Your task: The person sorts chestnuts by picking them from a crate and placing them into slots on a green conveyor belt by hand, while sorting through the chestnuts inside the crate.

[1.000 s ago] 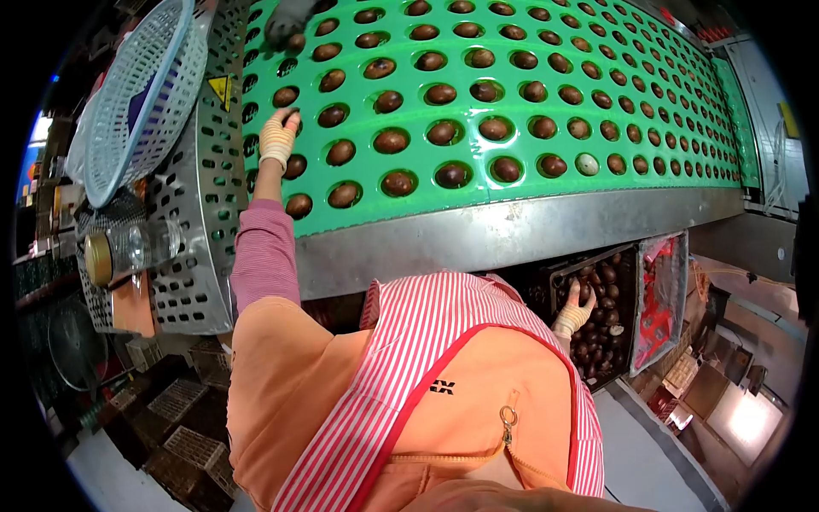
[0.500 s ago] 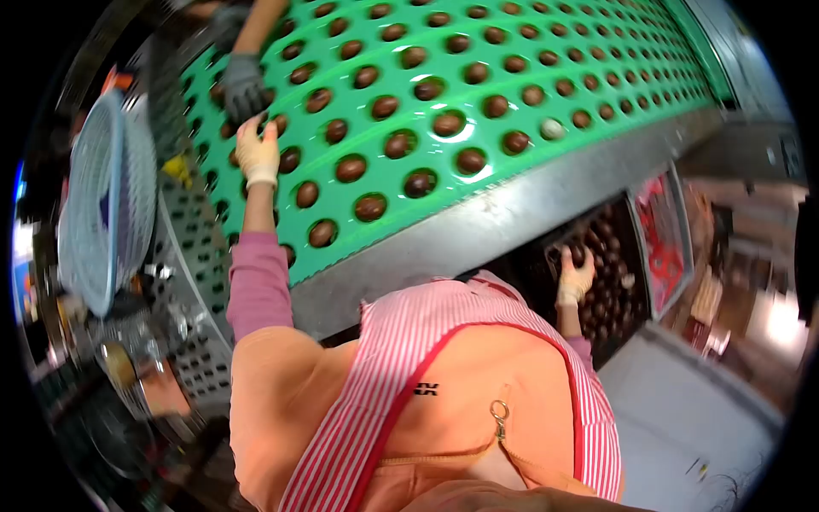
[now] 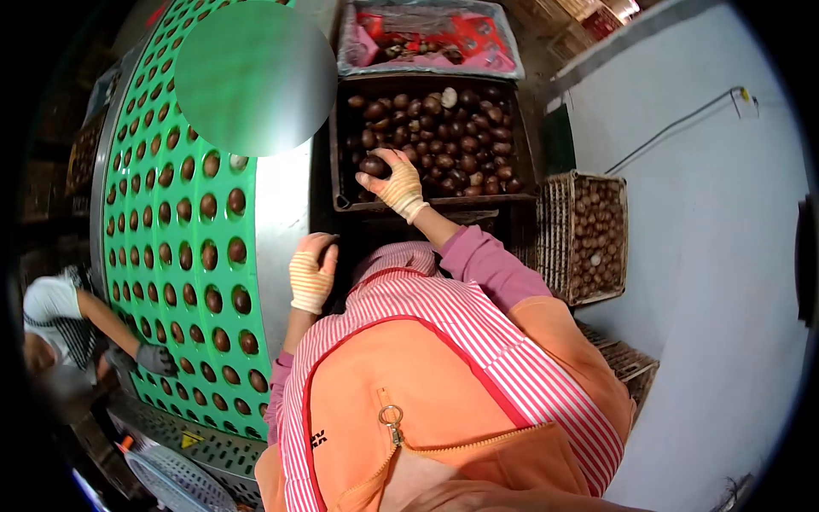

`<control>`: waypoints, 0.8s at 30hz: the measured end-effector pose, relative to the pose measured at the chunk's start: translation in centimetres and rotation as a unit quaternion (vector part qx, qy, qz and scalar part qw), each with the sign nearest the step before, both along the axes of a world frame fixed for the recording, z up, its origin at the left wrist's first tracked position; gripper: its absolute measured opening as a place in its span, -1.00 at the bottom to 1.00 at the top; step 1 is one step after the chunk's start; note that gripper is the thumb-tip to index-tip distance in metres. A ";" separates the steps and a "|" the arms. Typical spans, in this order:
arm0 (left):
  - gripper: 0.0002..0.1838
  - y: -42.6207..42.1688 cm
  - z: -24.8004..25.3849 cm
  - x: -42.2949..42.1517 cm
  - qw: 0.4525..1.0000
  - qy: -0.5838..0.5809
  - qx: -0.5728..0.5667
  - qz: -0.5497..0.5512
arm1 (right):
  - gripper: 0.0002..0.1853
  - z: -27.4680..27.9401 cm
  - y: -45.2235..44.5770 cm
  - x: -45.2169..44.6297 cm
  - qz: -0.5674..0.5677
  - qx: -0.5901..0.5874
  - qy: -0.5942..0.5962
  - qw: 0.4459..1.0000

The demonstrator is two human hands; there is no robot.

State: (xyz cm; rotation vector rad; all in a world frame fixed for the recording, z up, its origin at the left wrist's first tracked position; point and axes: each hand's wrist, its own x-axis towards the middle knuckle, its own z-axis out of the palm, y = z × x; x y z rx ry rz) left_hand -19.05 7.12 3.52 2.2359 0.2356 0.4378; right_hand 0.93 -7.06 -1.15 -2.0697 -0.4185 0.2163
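My right hand (image 3: pixel 395 183), in a striped glove with bare fingertips, grips one dark brown egg (image 3: pixel 373 166) above the near left part of a dark crate (image 3: pixel 435 202). Many brown eggs (image 3: pixel 452 141) fill this crate, one of them pale (image 3: pixel 449 97). Beside the steel edge (image 3: pixel 281 230) of the machine is my left hand (image 3: pixel 313 273), similarly gloved. Its fingers are loosely curved with the thumb apart, and I see no egg in it. Rows of brown eggs sit in pockets of the green belt (image 3: pixel 226 273) to the left.
A co-worker's grey-gloved hand (image 3: pixel 156 360) reaches over the belt's far side. Behind the egg crate stands a box with red-and-pink lining (image 3: pixel 478 38). A slatted crate of eggs (image 3: pixel 559 239) is at the right, by the pale floor. A blue basket (image 3: pixel 183 478) stands lower left.
My view has turned right toward the crate. My left hand has drawn back from the belt to its steel edge. The right hand is still at the crate, with an egg in its fingers.
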 end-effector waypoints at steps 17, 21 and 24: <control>-0.14 -10.3 -3.9 30.1 0.939 0.236 0.204 -0.143 | -0.44 -0.4 -22.2 5.6 -0.149 -0.152 -0.165 0.963; 0.01 -10.1 -6.3 34.9 0.932 0.290 0.193 -0.099 | -0.46 -0.1 -22.3 5.8 -0.129 -0.172 -0.165 0.963; 0.05 -10.4 -8.2 36.2 0.921 0.290 0.216 -0.142 | -0.46 -0.5 -22.3 5.9 -0.129 -0.164 -0.173 0.962</control>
